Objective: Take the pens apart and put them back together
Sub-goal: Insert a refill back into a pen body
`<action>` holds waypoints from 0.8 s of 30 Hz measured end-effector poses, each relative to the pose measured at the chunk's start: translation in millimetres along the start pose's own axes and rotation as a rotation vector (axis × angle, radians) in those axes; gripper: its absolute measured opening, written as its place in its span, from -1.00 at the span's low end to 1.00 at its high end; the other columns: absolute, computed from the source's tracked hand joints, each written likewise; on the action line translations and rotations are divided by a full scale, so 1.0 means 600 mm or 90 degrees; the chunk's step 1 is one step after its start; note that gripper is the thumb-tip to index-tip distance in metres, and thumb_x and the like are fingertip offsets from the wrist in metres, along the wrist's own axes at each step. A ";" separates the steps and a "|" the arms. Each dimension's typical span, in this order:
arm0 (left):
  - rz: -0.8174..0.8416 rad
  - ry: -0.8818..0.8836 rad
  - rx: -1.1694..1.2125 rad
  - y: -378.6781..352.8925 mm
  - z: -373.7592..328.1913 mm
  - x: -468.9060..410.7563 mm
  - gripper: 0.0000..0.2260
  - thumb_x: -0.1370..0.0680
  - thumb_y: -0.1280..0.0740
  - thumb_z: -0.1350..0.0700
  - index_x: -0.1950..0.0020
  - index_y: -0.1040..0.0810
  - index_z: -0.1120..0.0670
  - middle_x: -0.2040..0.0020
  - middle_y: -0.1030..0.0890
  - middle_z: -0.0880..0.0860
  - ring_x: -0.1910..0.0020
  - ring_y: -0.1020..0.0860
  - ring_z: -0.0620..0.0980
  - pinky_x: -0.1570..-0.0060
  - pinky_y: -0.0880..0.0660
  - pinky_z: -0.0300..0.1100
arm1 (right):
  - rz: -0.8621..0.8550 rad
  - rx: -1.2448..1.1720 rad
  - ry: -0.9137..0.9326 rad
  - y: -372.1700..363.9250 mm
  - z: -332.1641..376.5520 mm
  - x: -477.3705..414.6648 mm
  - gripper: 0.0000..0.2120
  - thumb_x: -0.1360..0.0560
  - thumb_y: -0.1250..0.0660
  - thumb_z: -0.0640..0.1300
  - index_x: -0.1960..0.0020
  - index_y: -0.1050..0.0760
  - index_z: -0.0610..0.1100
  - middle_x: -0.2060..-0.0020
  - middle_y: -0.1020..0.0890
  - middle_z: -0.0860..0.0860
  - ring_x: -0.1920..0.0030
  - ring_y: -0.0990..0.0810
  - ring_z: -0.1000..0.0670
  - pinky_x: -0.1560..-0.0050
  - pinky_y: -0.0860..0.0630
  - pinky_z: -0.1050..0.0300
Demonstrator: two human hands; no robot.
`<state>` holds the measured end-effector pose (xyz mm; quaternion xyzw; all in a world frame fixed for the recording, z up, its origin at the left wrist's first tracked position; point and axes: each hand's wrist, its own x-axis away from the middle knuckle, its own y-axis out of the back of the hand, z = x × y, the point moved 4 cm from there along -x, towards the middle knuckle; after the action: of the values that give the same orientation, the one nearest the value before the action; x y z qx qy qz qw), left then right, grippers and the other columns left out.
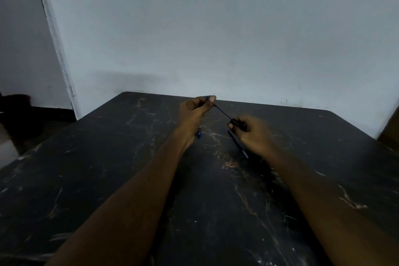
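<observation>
We're prob. mid-job: our left hand [194, 112] pinches the refill [222, 111], our right hand [254, 131] clenches round the barrel [237, 125], both just above the table [108, 179]. Refill's mostly out. Second pen [238, 146] + blue bit [198, 134] lie on the table; reassembly's prob. left.

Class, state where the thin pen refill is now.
Head view, centre: the refill slants above the table, left hand pinching its far end, right hand gripping the barrel at the other.
</observation>
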<state>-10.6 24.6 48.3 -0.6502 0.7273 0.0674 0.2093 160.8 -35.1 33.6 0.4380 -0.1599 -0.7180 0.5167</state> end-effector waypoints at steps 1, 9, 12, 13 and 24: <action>-0.019 0.007 -0.002 0.006 -0.001 -0.002 -0.89 -0.51 -0.45 0.06 0.15 -0.68 0.08 0.27 -0.66 -0.04 0.34 -0.54 -0.33 0.31 -0.46 -0.47 | -0.001 0.016 -0.001 0.003 -0.003 0.000 -0.83 -0.54 -0.34 -0.05 0.04 -0.59 -0.15 0.20 -0.62 -0.07 0.18 -0.55 -0.04 0.13 -0.47 -0.01; -0.120 0.053 0.014 0.039 0.003 -0.011 -0.79 -0.51 -0.44 0.04 -0.03 -0.67 0.16 0.25 -0.63 -0.12 0.45 -0.50 -0.40 0.45 -0.40 -0.47 | -0.056 0.098 -0.026 0.041 -0.009 -0.003 -0.79 -0.54 -0.35 -0.07 0.02 -0.60 -0.24 0.12 -0.64 -0.18 0.10 -0.58 -0.16 0.09 -0.47 0.00; -0.062 0.036 -0.046 0.030 0.007 -0.011 -0.79 -0.52 -0.43 0.05 -0.02 -0.68 0.19 0.20 -0.66 -0.04 0.36 -0.54 -0.38 0.32 -0.44 -0.43 | -0.069 -0.022 -0.062 0.042 0.001 0.002 -0.72 -0.53 -0.36 0.04 0.05 -0.60 -0.19 0.16 -0.65 -0.16 0.12 -0.60 -0.12 0.09 -0.49 0.00; -0.036 0.029 -0.063 0.024 0.008 -0.010 -0.79 -0.53 -0.42 0.06 0.00 -0.68 0.20 0.21 -0.66 -0.03 0.36 -0.54 -0.38 0.31 -0.45 -0.44 | -0.065 -0.057 -0.064 0.040 0.009 0.004 -0.70 -0.51 -0.37 0.09 0.06 -0.62 -0.17 0.18 -0.66 -0.14 0.14 -0.61 -0.10 0.09 -0.51 0.00; 0.087 0.039 -0.064 -0.016 0.016 0.006 -0.84 -0.54 -0.41 0.06 0.05 -0.68 0.15 0.22 -0.66 -0.05 0.37 -0.52 -0.37 0.33 -0.43 -0.48 | -0.060 -0.141 -0.086 0.041 0.010 0.004 -0.79 -0.43 -0.48 -0.01 0.27 -0.62 -0.13 0.33 -0.66 -0.18 0.28 -0.63 -0.15 0.21 -0.53 -0.08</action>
<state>0.7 23.6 39.7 -0.6103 0.7719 0.0980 0.1489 170.7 -48.5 52.7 0.3357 -0.0931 -0.7828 0.5156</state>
